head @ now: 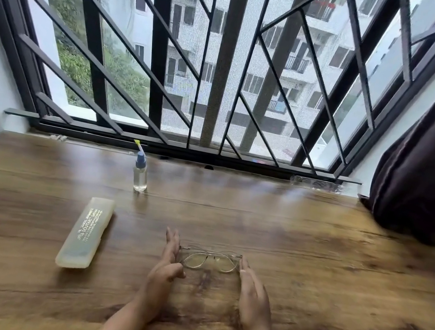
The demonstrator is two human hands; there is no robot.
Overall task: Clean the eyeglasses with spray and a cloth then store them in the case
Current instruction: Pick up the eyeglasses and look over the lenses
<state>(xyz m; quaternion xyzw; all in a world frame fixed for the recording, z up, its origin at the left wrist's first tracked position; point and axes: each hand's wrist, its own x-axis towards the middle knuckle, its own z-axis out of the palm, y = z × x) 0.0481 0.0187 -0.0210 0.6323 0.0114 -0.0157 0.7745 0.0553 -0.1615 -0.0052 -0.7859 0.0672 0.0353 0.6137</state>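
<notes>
Window: dark bars [155, 46] and a pale building are seen behind the wood.
Tabletop [336, 273]: brown wood, on which the things are laid.
Eyeglasses [209, 259]: set down near the middle, between the two hands.
Left hand [166, 269]: opened flat with straight fingers; the frame's end at 9 o'clock is touched, not gripped.
Right hand [253, 290]: opened flat too; the end at 3 o'clock is touched.
Spray bottle [140, 173]: stood upright at 11 o'clock from the eyeglasses, well apart.
Case [86, 233]: laid at 9 o'clock, past the left hand; it looks closed.
Cloth: none can be seen.
Step in hand: the eyeglasses are likely about to be picked up.
Doing it well: only the frame ends should be held, the lenses should be left untouched, and the thin frame should be lifted level and softly so nothing gets bent.
</notes>
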